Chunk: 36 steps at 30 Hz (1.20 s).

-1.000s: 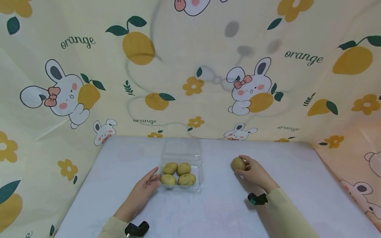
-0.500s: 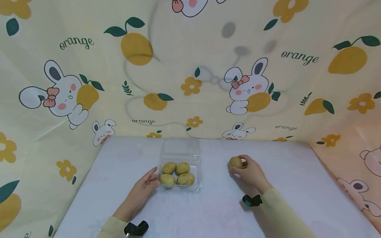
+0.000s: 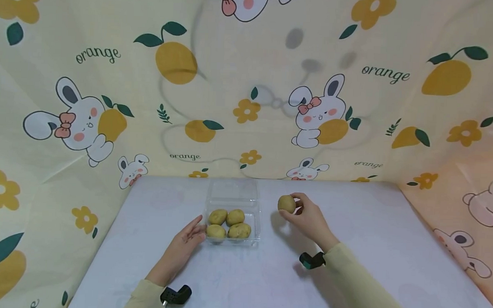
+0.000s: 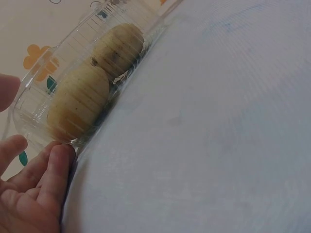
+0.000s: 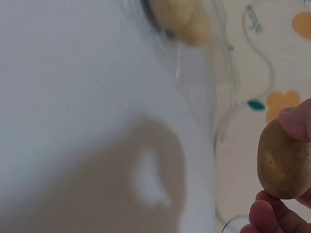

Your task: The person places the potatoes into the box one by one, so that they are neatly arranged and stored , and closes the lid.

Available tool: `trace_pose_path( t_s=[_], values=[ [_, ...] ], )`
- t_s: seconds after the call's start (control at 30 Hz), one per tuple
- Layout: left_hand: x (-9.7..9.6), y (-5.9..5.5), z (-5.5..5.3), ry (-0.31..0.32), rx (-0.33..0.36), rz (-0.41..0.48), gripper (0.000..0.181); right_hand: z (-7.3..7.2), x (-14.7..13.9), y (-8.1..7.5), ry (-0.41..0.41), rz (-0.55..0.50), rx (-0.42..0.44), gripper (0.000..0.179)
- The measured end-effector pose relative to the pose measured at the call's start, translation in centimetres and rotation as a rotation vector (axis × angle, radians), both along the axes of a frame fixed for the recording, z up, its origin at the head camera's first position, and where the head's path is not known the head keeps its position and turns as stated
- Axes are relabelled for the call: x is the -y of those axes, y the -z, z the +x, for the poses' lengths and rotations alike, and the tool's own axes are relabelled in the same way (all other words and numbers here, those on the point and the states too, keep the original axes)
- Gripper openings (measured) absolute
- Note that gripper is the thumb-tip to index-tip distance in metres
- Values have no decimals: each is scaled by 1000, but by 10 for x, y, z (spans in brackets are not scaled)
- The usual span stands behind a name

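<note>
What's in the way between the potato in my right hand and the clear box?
Nothing visible. Your right hand holds the potato above the table, to the right of the box. The lid is open at the far side, and your left hand is at the opposite side.

Roundish tan potato (image 3: 286, 204), slightly longer than wide, is pinched up in the air by the right hand (image 3: 311, 220), just right of center in the head view. Left of that sits a clear plastic clamshell (image 3: 255, 227), lid flipped back, with four yellowish potatoes (image 3: 239, 231) in a rough 2x2. Left hand's (image 3: 182, 247) fingertips are at its left edge.
</note>
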<state>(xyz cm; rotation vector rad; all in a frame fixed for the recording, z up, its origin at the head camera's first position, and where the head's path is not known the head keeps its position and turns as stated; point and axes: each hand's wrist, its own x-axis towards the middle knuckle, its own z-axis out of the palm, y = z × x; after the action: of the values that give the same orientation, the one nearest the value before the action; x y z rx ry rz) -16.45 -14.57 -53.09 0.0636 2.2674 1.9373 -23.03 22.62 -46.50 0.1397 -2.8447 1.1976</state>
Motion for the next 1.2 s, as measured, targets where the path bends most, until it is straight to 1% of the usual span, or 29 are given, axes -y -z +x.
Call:
trace_pose_path(
  t_s=[0.3, 0.47, 0.67, 0.83, 1.0, 1.2],
  values=[
    [-1, -2, 1, 3, -12, -15, 62, 5, 36, -6, -60, -42, -63, 60],
    [-1, -3, 1, 8, -4, 3, 61, 8, 54, -5, -97, -62, -71, 59],
    [-1, -2, 1, 8, 1, 11, 60, 11, 71, -4, -151, -57, -74, 55],
    [0, 0, 0, 0, 4, 5, 60, 10, 81, 1, -180, -11, -78, 54],
    [0, 1, 0, -1, -2, -8, 60, 10, 88, 3, -189, 77, -100, 56],
    [1, 0, 1, -1, -5, 10, 61, 8, 92, 5, -188, 172, -108, 59]
  ],
)
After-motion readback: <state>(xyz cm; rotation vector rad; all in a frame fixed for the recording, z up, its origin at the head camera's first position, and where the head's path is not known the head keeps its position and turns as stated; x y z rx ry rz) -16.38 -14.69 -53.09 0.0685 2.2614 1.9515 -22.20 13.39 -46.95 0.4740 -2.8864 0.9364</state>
